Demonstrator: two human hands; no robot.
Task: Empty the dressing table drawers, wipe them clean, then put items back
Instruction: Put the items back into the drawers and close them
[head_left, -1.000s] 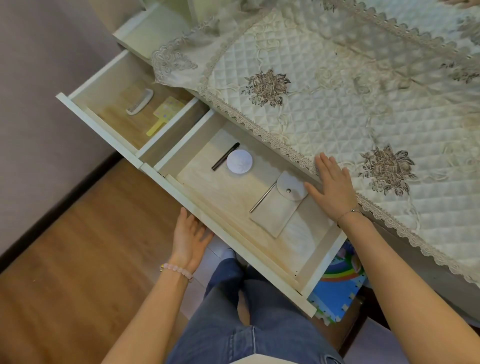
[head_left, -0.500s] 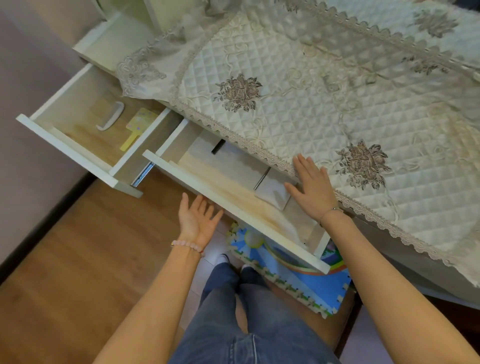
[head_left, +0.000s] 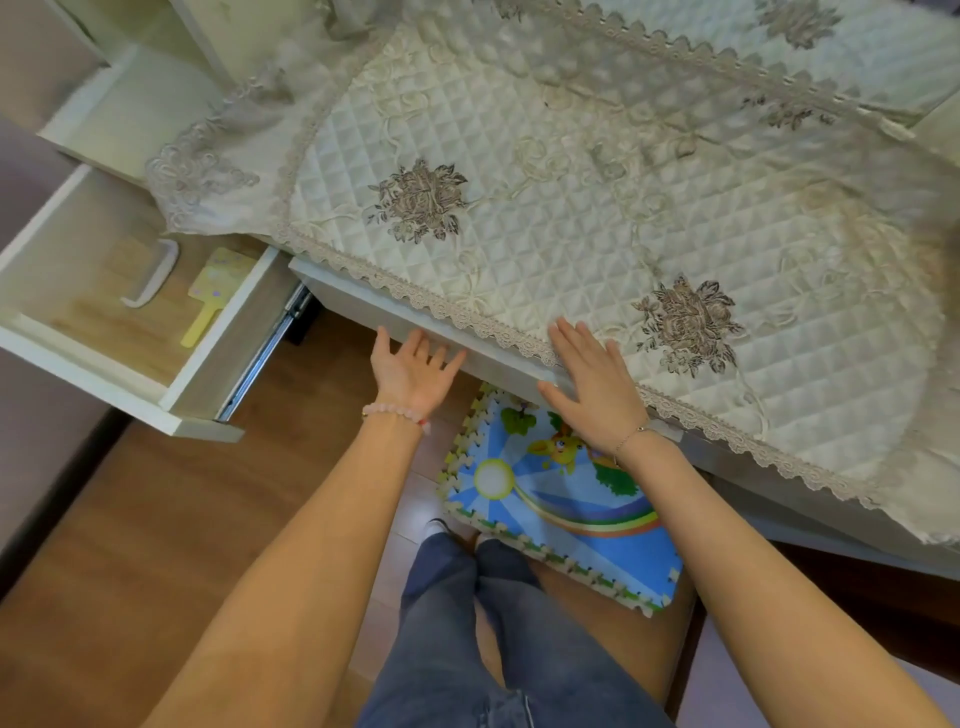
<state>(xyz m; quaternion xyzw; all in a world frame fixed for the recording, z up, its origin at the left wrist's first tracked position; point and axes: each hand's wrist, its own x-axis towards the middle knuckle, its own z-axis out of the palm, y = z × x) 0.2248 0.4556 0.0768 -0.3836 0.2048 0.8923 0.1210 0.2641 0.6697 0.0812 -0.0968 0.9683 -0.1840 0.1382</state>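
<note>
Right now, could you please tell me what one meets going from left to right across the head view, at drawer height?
White comb → yellow paddle-shaped item → metal drawer rail → left hand → right hand.

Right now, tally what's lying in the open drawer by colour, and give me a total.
White: 1, the white comb
Yellow: 1, the yellow handled paddle
Total: 2
The cloth hangs over the back corner of the open drawer, so anything lying there would not show.
</note>
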